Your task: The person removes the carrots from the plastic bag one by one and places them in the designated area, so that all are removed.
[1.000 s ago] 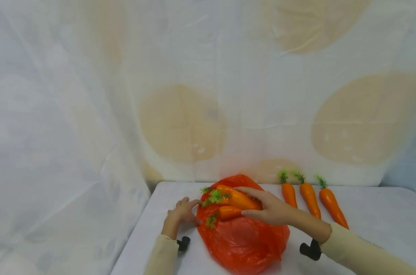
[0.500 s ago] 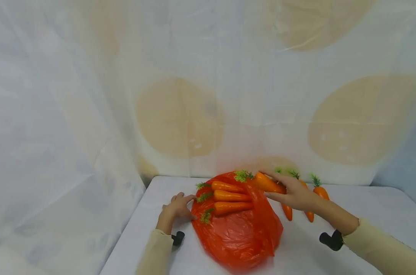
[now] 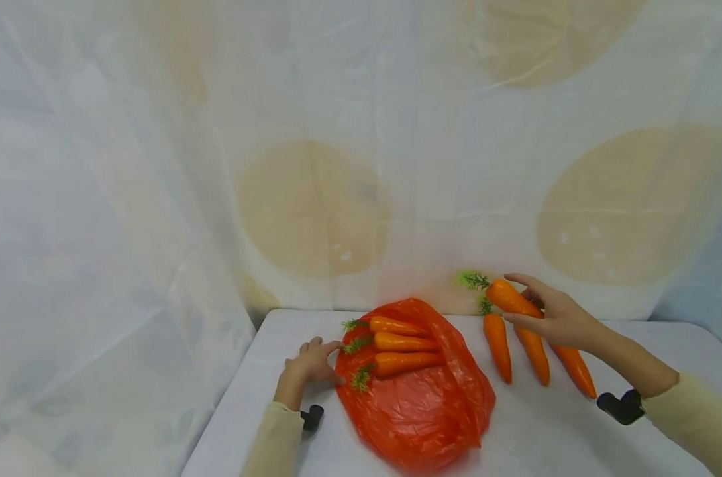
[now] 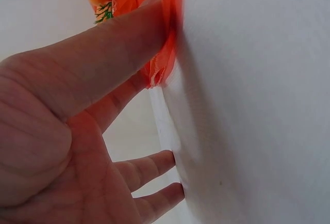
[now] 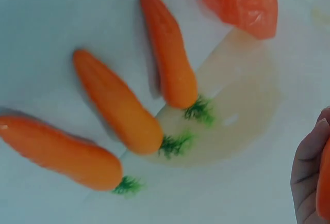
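Here: the right hand (image 3: 554, 315) gripping one carrot (image 3: 507, 297)

Its fingers and thumb are clamping on this carrot, above and apart from three loose carrots (image 5: 117, 104), which are lying on the table (image 3: 304, 326). Three bagged carrots (image 3: 405, 342) are resting in the bag's (image 3: 417, 417) mouth, leaves pointing toward the left hand (image 3: 310, 364). That hand is resting with fingers apart, thumb and forefinger touching the rim.

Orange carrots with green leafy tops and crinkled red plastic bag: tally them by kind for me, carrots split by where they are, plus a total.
Orange carrots at the red bag: 3
Orange carrots on the white table: 3
Orange carrot in the right hand: 1
Red plastic bag: 1
Total: 8, of which 7 carrots
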The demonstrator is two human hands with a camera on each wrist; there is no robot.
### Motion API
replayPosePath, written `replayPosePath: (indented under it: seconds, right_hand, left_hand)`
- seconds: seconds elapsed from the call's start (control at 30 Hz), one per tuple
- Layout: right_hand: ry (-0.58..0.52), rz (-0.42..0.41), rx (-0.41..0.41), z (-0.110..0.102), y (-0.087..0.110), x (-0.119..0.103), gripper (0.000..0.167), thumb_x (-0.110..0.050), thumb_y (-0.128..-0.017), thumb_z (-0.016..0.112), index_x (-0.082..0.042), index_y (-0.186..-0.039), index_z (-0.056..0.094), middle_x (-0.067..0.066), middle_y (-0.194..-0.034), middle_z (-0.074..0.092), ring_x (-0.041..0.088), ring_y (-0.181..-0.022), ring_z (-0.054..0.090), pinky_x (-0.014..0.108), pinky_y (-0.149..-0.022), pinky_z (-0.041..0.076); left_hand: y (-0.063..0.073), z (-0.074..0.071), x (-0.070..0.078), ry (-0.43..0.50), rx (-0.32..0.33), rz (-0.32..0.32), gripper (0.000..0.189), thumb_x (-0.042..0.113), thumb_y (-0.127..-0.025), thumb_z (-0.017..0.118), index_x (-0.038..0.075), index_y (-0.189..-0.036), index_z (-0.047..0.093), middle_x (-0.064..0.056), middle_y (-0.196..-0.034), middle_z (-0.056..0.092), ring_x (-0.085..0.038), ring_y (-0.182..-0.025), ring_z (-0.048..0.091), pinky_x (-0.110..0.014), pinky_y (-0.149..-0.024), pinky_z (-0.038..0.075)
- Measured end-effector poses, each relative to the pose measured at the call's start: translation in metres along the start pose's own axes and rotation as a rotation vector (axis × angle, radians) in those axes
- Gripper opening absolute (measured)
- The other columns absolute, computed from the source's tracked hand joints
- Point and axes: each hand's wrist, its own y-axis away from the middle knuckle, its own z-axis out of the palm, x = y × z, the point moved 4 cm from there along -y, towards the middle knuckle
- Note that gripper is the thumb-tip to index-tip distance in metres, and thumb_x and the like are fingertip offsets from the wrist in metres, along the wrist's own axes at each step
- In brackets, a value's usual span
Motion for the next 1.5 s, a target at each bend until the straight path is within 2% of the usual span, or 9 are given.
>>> replayPosePath:
  seconds: [0.17, 0.3, 0.5, 0.8, 1.03, 1.33, 1.5]
  right_hand:
    - [0.018, 0.071, 0.012, -0.008, 0.002, 0.019, 0.077, -0.041, -0.091, 0.07, -0.009, -0.15, 0.033, 0.009, -0.097, 0.061, 0.017, -0.078, 0.053, 0.024, -0.062, 0.05]
    - [0.026, 0.113, 0.014, -0.009, 0.004, 0.032, 0.08, -0.044, -0.09, 0.071, -0.007, -0.15, 0.033, 0.012, -0.102, 0.062, 0.021, -0.082, 0.055, 0.025, -0.062, 0.049]
    - [0.017, 0.12, 0.028, -0.012, 0.006, 0.041, 0.082, -0.042, -0.089, 0.072, -0.006, -0.151, 0.031, 0.017, -0.11, 0.061, 0.027, -0.093, 0.058, 0.026, -0.064, 0.052]
    - [-0.053, 0.124, 0.026, -0.013, 0.01, 0.046, 0.09, -0.034, -0.093, 0.069, -0.018, -0.159, 0.01, 0.028, -0.12, 0.052, 0.029, -0.092, 0.06, 0.035, -0.067, 0.056]
    - [-0.066, 0.158, 0.01, -0.011, 0.011, 0.054, 0.081, -0.036, -0.095, 0.065, -0.015, -0.158, 0.018, 0.028, -0.127, 0.051, 0.031, -0.096, 0.057, 0.033, -0.066, 0.053]
    - [-0.004, 0.242, 0.001, -0.012, 0.014, 0.075, 0.09, -0.05, -0.091, 0.066, -0.007, -0.155, 0.021, 0.034, -0.119, 0.053, 0.028, -0.087, 0.062, 0.038, -0.064, 0.058]
    - [0.038, 0.278, 0.006, -0.014, 0.017, 0.094, 0.088, -0.052, -0.093, 0.061, -0.002, -0.153, 0.021, 0.036, -0.116, 0.052, 0.028, -0.084, 0.06, 0.034, -0.061, 0.055]
  left_hand:
    - [0.0, -0.001, -0.001, -0.012, -0.001, 0.004, 0.063, 0.035, -0.075, 0.083, 0.032, -0.133, 0.058, -0.02, -0.154, 0.034, -0.048, -0.14, 0.028, -0.085, -0.098, 0.019]
    - [0.0, 0.001, -0.001, -0.011, 0.001, 0.008, 0.063, 0.035, -0.075, 0.083, 0.033, -0.133, 0.058, -0.02, -0.154, 0.034, -0.047, -0.14, 0.029, -0.086, -0.097, 0.019]
    - [-0.001, 0.001, -0.002, 0.002, 0.007, 0.008, 0.064, 0.035, -0.074, 0.084, 0.033, -0.133, 0.059, -0.02, -0.155, 0.033, -0.048, -0.141, 0.027, -0.086, -0.098, 0.017]
    - [-0.002, 0.002, -0.002, 0.012, 0.007, -0.003, 0.065, 0.035, -0.073, 0.085, 0.032, -0.133, 0.059, -0.021, -0.154, 0.034, -0.048, -0.141, 0.028, -0.086, -0.099, 0.017]
    - [-0.001, 0.002, -0.003, 0.013, 0.011, -0.001, 0.064, 0.034, -0.073, 0.084, 0.033, -0.132, 0.059, -0.021, -0.154, 0.034, -0.048, -0.141, 0.027, -0.085, -0.099, 0.017]
    - [0.0, 0.0, -0.001, 0.012, 0.017, 0.003, 0.064, 0.034, -0.073, 0.084, 0.033, -0.132, 0.059, -0.021, -0.153, 0.035, -0.048, -0.14, 0.029, -0.085, -0.099, 0.019]
    - [-0.001, 0.002, -0.002, 0.015, 0.013, -0.007, 0.063, 0.034, -0.073, 0.084, 0.033, -0.132, 0.06, -0.02, -0.153, 0.036, -0.047, -0.14, 0.029, -0.084, -0.1, 0.018]
